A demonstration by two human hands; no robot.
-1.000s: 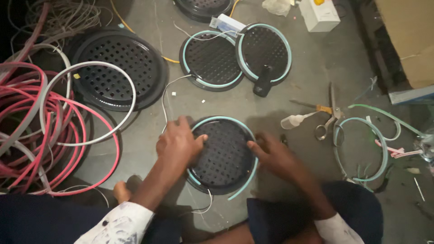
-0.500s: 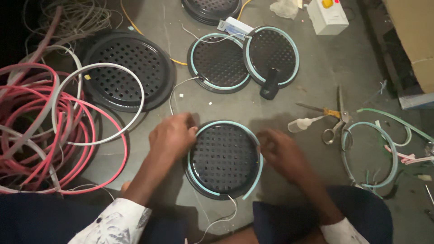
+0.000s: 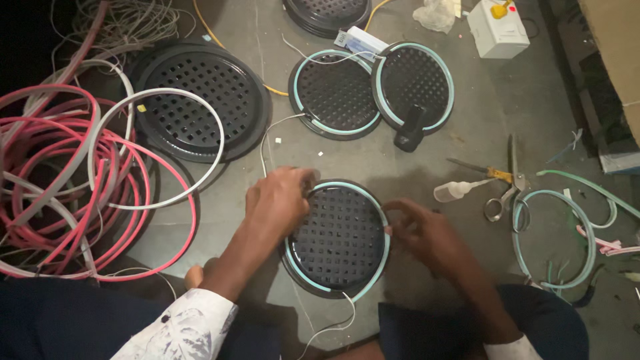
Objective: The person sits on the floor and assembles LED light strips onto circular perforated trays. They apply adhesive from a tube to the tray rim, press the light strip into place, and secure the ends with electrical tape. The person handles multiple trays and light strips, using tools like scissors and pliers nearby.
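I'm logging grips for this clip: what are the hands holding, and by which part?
Both hold the round black grille disc by its pale blue-green rim strip: the left hand at the upper-left edge, the right hand at the right edge.

White patterned left sleeve (image 3: 180, 330), white right cuff (image 3: 510, 350), dark trousers (image 3: 433, 327)
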